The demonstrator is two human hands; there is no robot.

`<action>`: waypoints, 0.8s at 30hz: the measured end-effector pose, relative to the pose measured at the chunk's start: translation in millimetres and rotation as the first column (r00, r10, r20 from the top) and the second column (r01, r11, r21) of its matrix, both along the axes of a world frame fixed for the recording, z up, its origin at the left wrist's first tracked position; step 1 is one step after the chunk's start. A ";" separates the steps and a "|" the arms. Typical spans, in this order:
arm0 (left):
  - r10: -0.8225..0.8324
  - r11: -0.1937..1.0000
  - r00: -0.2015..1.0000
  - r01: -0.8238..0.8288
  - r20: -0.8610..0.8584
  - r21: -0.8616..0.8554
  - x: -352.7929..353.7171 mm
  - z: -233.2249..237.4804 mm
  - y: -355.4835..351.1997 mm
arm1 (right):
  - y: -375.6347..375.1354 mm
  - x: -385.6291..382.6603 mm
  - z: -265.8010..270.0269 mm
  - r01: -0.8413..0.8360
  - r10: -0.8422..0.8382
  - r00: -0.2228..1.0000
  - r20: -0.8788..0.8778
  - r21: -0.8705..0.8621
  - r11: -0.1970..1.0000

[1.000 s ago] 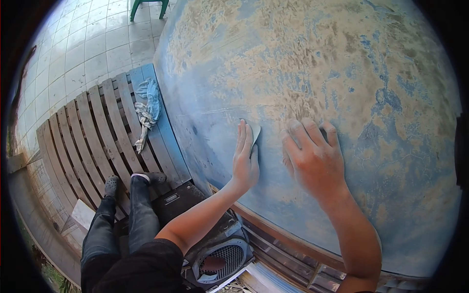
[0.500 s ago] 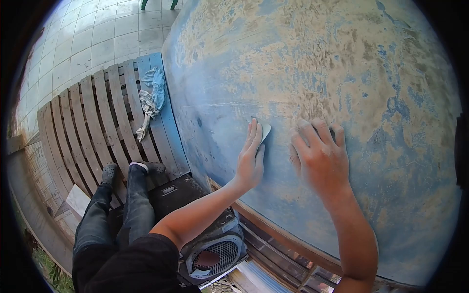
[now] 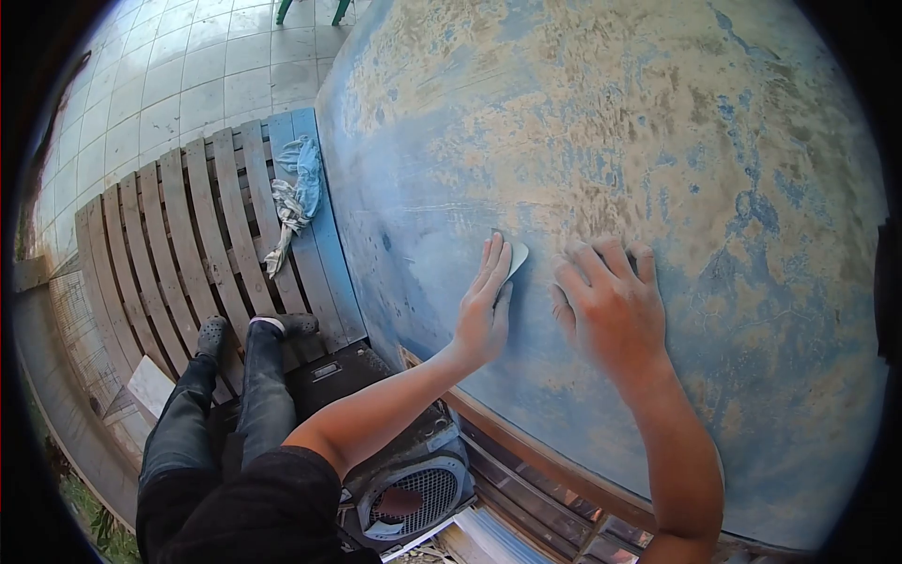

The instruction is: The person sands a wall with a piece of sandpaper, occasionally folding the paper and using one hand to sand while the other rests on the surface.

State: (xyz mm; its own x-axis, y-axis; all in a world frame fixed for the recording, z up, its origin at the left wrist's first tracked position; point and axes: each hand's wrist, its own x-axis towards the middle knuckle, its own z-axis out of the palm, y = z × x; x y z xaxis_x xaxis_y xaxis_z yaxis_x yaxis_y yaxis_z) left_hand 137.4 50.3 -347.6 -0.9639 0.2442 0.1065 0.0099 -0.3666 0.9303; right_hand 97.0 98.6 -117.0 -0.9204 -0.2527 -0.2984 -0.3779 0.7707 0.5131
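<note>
My left hand [image 3: 486, 299] lies against a worn wall [image 3: 601, 141] with blue and beige paint patches. Its long fingers are straight and together, pressing a small pale sheet of sandpaper [image 3: 518, 257] to the surface; much of the sheet is hidden under them. A little to the right, my right hand [image 3: 613, 305] rests its fingertips on the same wall. The fingers of that hand are bent and spread, with no object visible in them. Both hands look dusty.
I stand on a slatted wooden platform [image 3: 150, 235] where a crumpled blue and white cloth [image 3: 299, 188] lies. Below my left arm is a black speaker box [image 3: 413, 498] with a round grille. A wooden frame edge [image 3: 554, 465] borders the wall's bottom.
The view has shifted slightly. My right hand has slid a little to the left, nearer my left hand, which stays at almost the same spot with the sandpaper.
</note>
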 end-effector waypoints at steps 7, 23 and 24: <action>0.237 0.964 0.828 -0.138 0.507 -0.225 -22.5 -96.4 34.4 | -0.9 0.7 0.1 -0.013 0.013 1.000 -0.005 0.011 1.000; 0.325 0.941 0.701 -0.303 0.635 -0.148 -20.0 -118.8 58.4 | 0.6 0.8 -3.2 -0.025 0.025 1.000 0.007 0.004 1.000; 0.289 0.947 0.670 -0.307 0.684 -0.099 -24.5 -133.7 56.1 | 0.4 1.8 -2.8 -0.006 0.006 1.000 0.014 0.008 1.000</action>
State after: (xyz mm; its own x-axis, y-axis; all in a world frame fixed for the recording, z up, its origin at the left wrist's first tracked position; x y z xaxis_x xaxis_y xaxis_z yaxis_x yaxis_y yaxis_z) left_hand 112.9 106.4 -481.3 -0.7927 -0.0626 -0.6064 -0.5098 -0.4774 0.7157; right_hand 98.9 99.0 -119.7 -0.9146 -0.2554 -0.3136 -0.3896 0.7644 0.5137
